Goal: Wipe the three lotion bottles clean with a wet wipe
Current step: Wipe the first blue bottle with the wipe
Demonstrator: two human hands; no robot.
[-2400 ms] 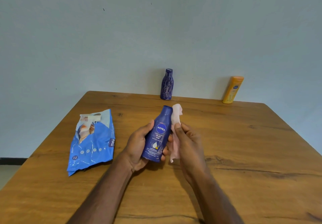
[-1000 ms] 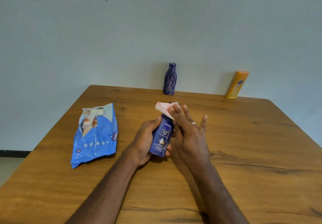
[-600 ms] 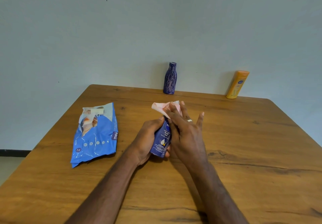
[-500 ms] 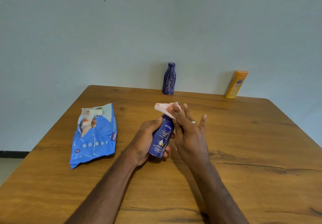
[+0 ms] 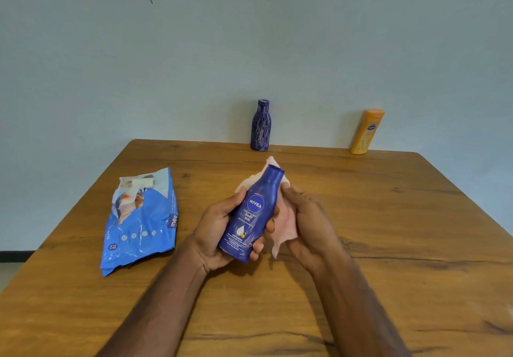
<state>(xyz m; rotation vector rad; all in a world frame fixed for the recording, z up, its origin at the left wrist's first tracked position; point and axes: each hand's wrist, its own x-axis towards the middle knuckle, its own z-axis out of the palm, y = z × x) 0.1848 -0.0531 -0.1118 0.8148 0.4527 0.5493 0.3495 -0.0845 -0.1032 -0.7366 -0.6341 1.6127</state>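
Observation:
My left hand (image 5: 216, 234) grips a dark blue Nivea lotion bottle (image 5: 254, 212) above the table's middle, label facing me, cap tilted away. Behind and to the right of the bottle, my right hand (image 5: 311, 223) presses a pale pink wet wipe (image 5: 286, 223) against its back side. A second dark blue bottle with whitish streaks (image 5: 261, 125) stands upright at the table's far edge by the wall. An orange lotion bottle (image 5: 367, 131) stands at the far right, leaning toward the wall.
A blue wet-wipe pack (image 5: 141, 220) lies torn open on the left of the wooden table (image 5: 388, 245). A pale wall runs right behind the table's far edge. The floor shows past the table's left edge.
The right hand has come off the bottle's cap and dropped to its right side, taking the wipe behind the bottle. The left hand has turned the label more toward me.

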